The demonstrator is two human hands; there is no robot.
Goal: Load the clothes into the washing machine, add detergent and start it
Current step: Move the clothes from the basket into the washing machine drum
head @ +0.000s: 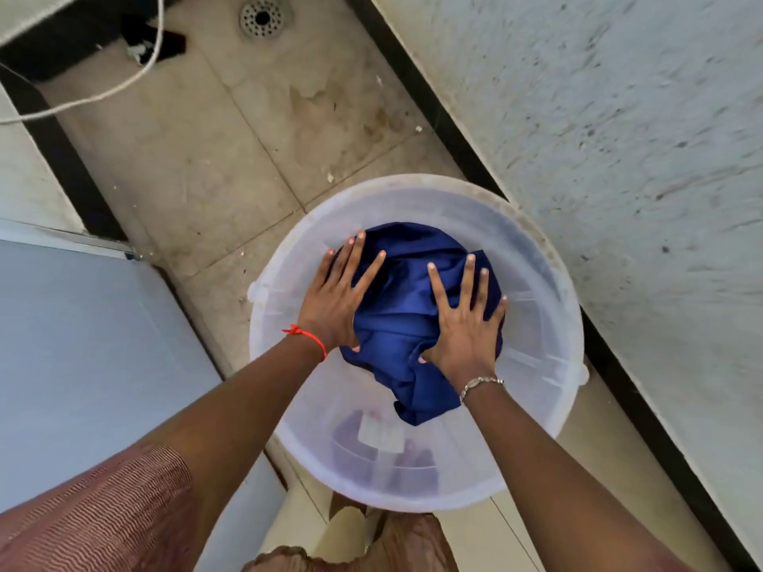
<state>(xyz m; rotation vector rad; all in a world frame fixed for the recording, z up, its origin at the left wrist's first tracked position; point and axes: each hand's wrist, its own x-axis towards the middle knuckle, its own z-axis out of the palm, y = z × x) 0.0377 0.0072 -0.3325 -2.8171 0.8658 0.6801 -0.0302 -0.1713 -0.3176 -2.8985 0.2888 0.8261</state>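
Observation:
A dark blue cloth (402, 301) lies bunched in a translucent white bucket (541, 348) that stands on the tiled floor. My left hand (334, 301) rests flat on the cloth's left side, fingers spread, with a red thread around the wrist. On the cloth's right side my right hand (466, 324) lies the same way, a silver bracelet on its wrist. Both thumbs press into the folds near the cloth's lower edge. Neither hand has closed around the fabric. Dark shapes and a white label show faintly through the bucket's near wall.
A grey-blue flat panel (82, 348) fills the left side, close to my left arm. A rough white wall (619, 138) with a black skirting strip runs along the right. A round floor drain (262, 16) and a white cord (124, 82) are farther off.

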